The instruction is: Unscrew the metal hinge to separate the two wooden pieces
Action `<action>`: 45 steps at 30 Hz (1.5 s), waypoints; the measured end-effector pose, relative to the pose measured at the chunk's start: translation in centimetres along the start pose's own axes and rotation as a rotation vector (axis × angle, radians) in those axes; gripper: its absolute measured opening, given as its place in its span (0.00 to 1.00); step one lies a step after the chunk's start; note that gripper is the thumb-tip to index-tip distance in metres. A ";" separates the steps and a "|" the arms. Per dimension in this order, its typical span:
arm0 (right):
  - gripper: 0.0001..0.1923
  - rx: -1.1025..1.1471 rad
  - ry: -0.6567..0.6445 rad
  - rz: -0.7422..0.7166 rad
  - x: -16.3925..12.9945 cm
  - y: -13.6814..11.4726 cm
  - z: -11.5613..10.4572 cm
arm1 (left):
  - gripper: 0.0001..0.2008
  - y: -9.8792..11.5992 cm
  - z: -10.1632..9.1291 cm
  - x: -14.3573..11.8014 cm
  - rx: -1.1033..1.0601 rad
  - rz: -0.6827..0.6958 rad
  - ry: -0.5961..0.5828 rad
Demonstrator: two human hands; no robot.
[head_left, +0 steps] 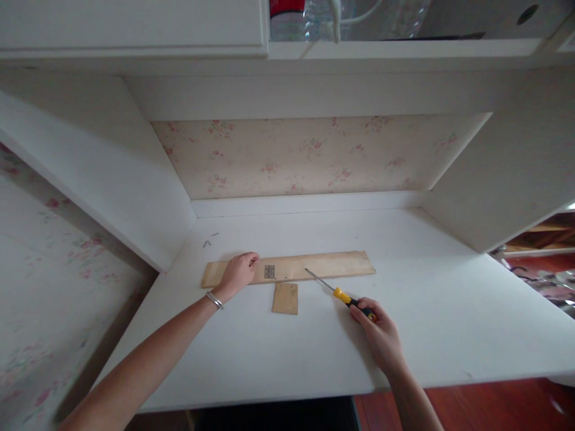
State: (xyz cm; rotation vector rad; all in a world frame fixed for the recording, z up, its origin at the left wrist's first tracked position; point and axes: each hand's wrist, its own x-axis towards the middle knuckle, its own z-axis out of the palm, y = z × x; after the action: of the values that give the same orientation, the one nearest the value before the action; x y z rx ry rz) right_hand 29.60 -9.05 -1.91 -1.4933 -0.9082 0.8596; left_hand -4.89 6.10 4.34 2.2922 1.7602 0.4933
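Observation:
My right hand grips a screwdriver by its yellow and black handle, its shaft slanting up and left over a long wooden board. Above the board's left part, my left hand is closed in a pinch; a thin, tiny piece shows at its fingertips, too small to name. Just right of that hand, a grey metal hinge lies flat on the board. Small dark holes show near the board's front edge. In front of it is a small square wooden piece with holes near its top edge.
Several small screws or nails lie on the white desk behind the board. White side panels flank the desk, and a cabinet hangs above. Below the front edge is a dark seat.

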 end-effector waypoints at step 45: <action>0.21 -0.555 -0.052 -0.110 -0.1 0.1 1.4 | 0.12 -1.2 0.7 2.8 -0.008 0.316 -0.168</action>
State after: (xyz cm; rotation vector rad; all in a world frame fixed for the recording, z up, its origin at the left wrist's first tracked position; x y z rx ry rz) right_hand 28.32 -8.57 -2.16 -1.8739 -1.3276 0.5901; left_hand -5.03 9.16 3.59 2.5359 1.3249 0.3437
